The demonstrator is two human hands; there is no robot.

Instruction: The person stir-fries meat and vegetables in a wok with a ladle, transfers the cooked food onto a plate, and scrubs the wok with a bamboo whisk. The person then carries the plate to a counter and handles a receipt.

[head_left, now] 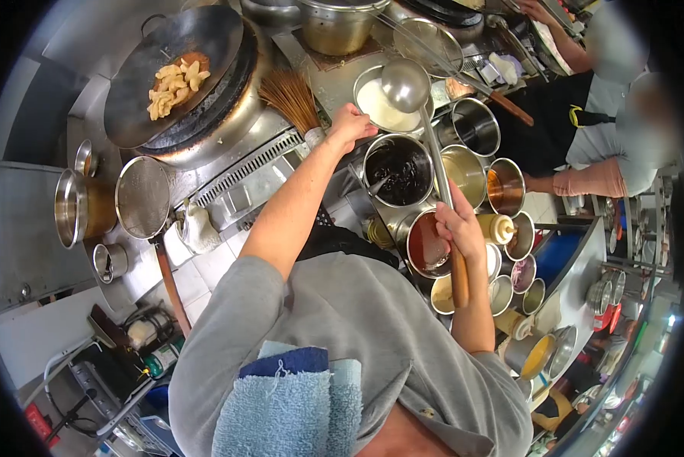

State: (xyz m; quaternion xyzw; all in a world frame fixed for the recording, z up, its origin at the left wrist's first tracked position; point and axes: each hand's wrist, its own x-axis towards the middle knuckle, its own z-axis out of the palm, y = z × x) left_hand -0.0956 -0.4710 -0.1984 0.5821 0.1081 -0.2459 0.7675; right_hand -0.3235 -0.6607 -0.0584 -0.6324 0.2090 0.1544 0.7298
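Observation:
My right hand (464,232) is closed around the long handle of a ladle (436,152), near its wooden grip. The ladle's round metal head (405,85) is over a metal bowl of white powder or liquid (374,97); which of the two I cannot tell. At that bowl's near-left rim, my left hand (351,126) has its fingers bent together, apparently gripping the edge. Just below sits a pot of dark sauce (397,169) with a spoon in it. Under my right hand stands a pot of red sauce (426,247).
A wok (132,99) holding pale food pieces (176,87) sits on the burner at upper left. A bamboo brush (292,97) lies beside it. A strainer (142,198) rests at left. A squeeze bottle (496,228) stands among several sauce pots. Another person's arm (586,181) reaches in from the right.

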